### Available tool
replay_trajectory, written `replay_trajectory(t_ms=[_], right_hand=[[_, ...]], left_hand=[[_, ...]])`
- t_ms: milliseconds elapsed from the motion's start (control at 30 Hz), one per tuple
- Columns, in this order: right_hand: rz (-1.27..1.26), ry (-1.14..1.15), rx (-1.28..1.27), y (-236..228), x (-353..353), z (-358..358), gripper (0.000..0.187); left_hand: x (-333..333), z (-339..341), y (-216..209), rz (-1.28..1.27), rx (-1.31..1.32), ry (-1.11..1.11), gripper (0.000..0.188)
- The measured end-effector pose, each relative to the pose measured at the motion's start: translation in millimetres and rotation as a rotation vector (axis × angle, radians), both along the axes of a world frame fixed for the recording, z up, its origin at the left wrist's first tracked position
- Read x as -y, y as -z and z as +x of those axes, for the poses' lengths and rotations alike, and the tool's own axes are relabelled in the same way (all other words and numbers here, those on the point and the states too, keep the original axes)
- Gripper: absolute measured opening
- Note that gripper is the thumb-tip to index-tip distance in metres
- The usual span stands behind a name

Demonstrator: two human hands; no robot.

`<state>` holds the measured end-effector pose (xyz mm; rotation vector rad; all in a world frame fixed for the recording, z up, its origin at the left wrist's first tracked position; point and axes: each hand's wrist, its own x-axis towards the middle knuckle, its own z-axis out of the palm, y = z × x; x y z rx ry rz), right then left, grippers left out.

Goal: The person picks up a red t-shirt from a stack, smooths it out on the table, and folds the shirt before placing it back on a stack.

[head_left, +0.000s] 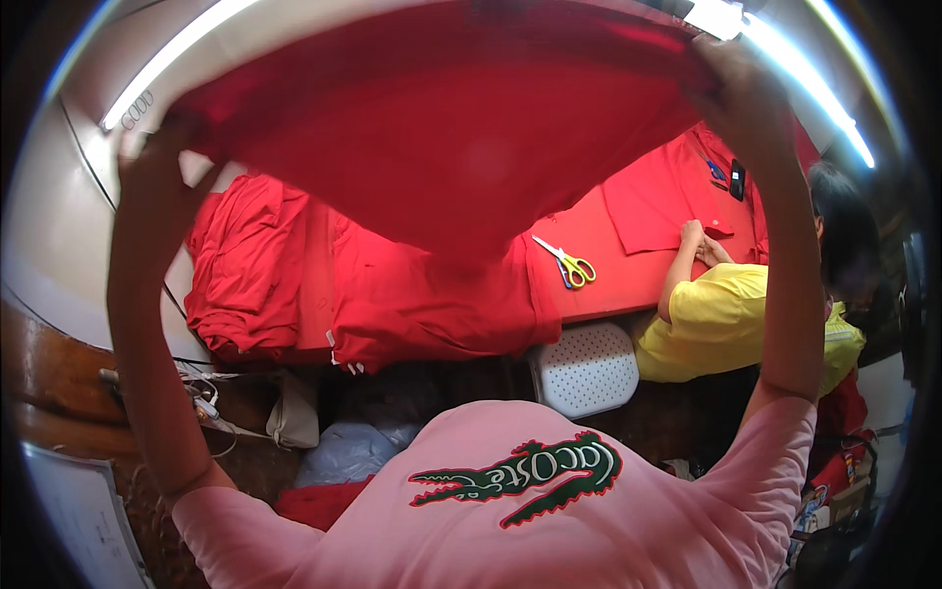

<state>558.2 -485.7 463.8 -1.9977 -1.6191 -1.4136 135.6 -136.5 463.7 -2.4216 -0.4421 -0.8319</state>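
Both my arms are raised and stretch a large red cloth (461, 118) between them, its lower middle sagging over the table and smeared by motion. My left hand (162, 162) grips one corner at the upper left, its fingers partly dark and blurred. At the upper right, my right hand (736, 88) is closed on the other side of the cloth. Beneath it, a red garment (442, 309) lies spread at the table's near edge. A folded heap of red garments (250, 260) sits to its left.
Yellow-handled scissors (574, 267) lie on the red tabletop (599, 290). At the right, a person in a yellow shirt (721, 319) handles another red garment (653, 201). A white dotted stool (586, 368) stands below the table edge; a pale plastic bag (353, 452) is underneath.
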Motion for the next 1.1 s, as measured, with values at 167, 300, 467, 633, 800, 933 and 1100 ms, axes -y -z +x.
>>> replay_trajectory(t_ms=[167,300,467,633,800,933,1100], right_hand=[[-0.153,0.052,0.017,5,-20,-3,0.041],[-0.287,-0.05,-0.172,-4,-36,-10,0.035],[-0.852,0.171,-0.776,-17,-23,-39,0.032],[-0.863,-0.573,-0.729,-31,33,-21,0.029],[-0.755,-0.85,-0.696,-30,24,-12,0.011],[-0.668,-0.65,-0.415,1,-59,-1,0.013],[-0.078,-0.005,0.182,10,-84,21,0.015]], left_hand=[[13,28,-6,-0.596,0.028,0.009,0.045],[-7,24,21,-1.15,-0.15,0.195,0.041],[-107,-73,27,-1.511,0.231,0.405,0.033],[-114,-88,11,-1.258,0.249,0.417,0.051],[-211,-146,65,-1.641,0.543,0.528,0.039],[-208,-39,104,-1.294,-0.36,-0.266,0.023],[-231,-8,50,-0.088,0.209,-0.266,0.037]])
